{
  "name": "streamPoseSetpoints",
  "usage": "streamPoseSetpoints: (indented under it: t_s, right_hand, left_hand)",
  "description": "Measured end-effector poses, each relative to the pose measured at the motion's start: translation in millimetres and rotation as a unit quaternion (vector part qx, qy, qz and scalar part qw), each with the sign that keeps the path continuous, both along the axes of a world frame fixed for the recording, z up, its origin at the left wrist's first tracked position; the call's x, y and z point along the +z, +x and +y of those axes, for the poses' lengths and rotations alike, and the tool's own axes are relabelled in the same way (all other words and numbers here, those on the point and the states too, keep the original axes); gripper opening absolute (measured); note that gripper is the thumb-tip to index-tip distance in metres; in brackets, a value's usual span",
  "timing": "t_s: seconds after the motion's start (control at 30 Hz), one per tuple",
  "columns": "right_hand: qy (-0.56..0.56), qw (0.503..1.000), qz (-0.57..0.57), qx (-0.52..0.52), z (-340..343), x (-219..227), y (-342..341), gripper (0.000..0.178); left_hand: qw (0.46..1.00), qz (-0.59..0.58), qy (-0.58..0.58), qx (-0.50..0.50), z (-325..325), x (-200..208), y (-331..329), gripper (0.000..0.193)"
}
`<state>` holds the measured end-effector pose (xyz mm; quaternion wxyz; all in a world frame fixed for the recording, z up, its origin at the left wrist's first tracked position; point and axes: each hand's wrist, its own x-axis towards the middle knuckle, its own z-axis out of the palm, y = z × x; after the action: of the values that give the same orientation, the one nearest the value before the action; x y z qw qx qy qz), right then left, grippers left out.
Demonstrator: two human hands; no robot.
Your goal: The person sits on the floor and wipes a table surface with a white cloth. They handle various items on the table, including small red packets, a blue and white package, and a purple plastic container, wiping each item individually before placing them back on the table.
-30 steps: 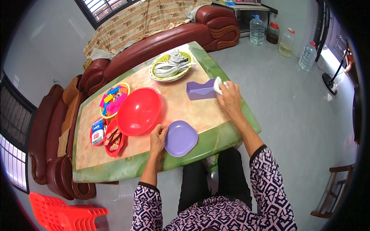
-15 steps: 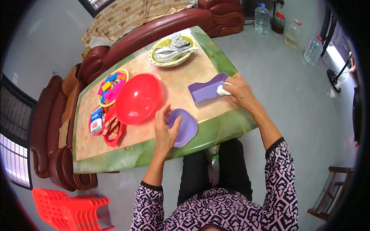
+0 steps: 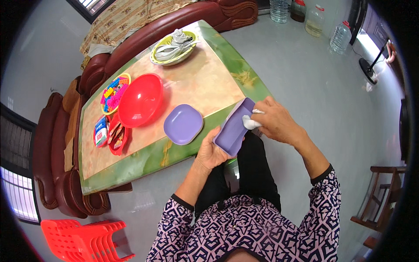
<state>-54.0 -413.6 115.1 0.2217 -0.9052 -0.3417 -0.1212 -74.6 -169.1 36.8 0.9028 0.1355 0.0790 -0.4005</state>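
Observation:
My left hand (image 3: 211, 150) grips the near end of a long purple tray (image 3: 233, 129), which is tilted over the table's front edge. A crumpled white cloth (image 3: 250, 122) is pinched in my right hand (image 3: 277, 121), and it touches the inside of the tray near its right wall. Left of the tray, a shallow purple dish (image 3: 183, 124) with rounded corners lies on the table. Beyond that dish stands a big red bowl (image 3: 140, 100).
A yellow-rimmed basin (image 3: 173, 49) with spoons and a cloth sits at the table's (image 3: 192, 83) far end. Toy bricks (image 3: 115, 93) and red dishes with packets (image 3: 117, 136) are at the left. Red stools (image 3: 87, 240) stand lower left, sofas (image 3: 61, 144) behind.
My left hand has gone from the purple dish to the tray and taken hold of it. The tray has come off the table toward me and turned; my right hand came with it.

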Motion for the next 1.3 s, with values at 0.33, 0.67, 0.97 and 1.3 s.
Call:
streamPoseSetpoints:
  t_s: [0.33,0.67,0.97,1.3]
  right_hand:
    - [0.198,0.976,0.067,-0.064,43,-31,-30,0.036]
    - [0.013,0.991,-0.090,-0.096,80,-48,-42,0.020]
    - [0.202,0.965,0.107,0.131,54,-32,-57,0.014]
    - [0.004,0.950,-0.220,-0.220,90,-41,-35,0.015]
  left_hand:
    - [0.965,-0.133,0.159,0.164,-41,-5,-44,0.051]
    - [0.931,-0.202,0.204,0.225,-44,2,-70,0.047]
    - [0.952,-0.152,0.137,0.227,-20,-5,-65,0.043]
    - [0.909,-0.191,0.231,0.291,-39,7,-76,0.043]
